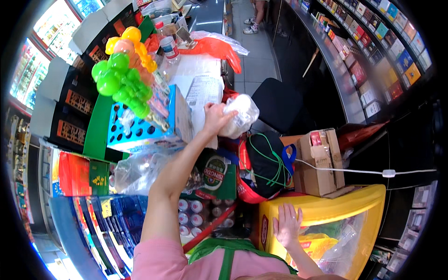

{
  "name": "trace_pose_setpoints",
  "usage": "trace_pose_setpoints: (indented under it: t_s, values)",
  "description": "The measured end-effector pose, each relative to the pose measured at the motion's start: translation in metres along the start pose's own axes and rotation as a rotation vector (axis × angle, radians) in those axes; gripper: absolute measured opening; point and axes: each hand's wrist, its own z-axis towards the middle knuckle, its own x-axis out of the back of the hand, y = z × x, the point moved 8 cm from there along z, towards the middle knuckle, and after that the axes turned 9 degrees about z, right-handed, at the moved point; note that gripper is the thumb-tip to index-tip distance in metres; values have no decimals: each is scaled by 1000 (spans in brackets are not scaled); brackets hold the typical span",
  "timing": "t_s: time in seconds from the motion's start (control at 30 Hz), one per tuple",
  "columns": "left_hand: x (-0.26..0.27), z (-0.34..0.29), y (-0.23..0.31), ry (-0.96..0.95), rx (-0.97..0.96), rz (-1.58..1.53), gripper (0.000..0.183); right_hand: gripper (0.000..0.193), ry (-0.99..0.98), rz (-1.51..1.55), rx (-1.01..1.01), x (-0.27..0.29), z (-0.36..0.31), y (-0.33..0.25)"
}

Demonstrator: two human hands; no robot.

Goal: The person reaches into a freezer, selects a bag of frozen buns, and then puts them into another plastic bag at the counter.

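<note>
My left arm reaches far forward, and my left hand [216, 118] is closed on a white bundle in clear plastic wrap [241, 117]. What is inside the wrap I cannot make out. The bundle is held above a black bag with green cord [269, 156] and beside a printed paper sheet [203, 91] on the counter. My right hand [288, 225], fingers stretched and holding nothing, is over the edge of a yellow display case [322, 205]. I cannot tell whether it touches the case.
A blue box with holes [175, 114] holds balloon-like sticks [123, 81] at left. An open cardboard box [319, 163] stands at right, with a white cable [359, 171] across it. Below the counter are several cans [196, 219]. A black chair [277, 105] and another person's legs [256, 16] are farther off.
</note>
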Motion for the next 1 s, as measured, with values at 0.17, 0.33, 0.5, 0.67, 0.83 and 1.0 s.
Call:
trace_pose_setpoints:
  t_s: [0.17, 0.33, 0.5, 0.67, 0.83, 1.0]
  values:
    - [4, -7, 2, 11, -92, -23, 43, 39, -4, 119, -105, -1, 11, 6]
    - [5, -2, 12, -40, -48, -26, 36, 19, 388, 524, -118, 47, 137, 4]
    - [23, -2, 18, -7, -18, -24, 31, 15, 448, 931, 135, 68, 407, -19]
    - [9, 2, 19, -13, -36, -53, 34, 29, 586, 633, 148, 29, 629, -28]
    - [10, 0, 15, -51, -4, -67, 30, 38, 366, 310, -35, -10, 689, -71]
    - [13, 3, 20, -18, -21, -54, 28, 19, 521, 259, 335, -24, 654, -150]
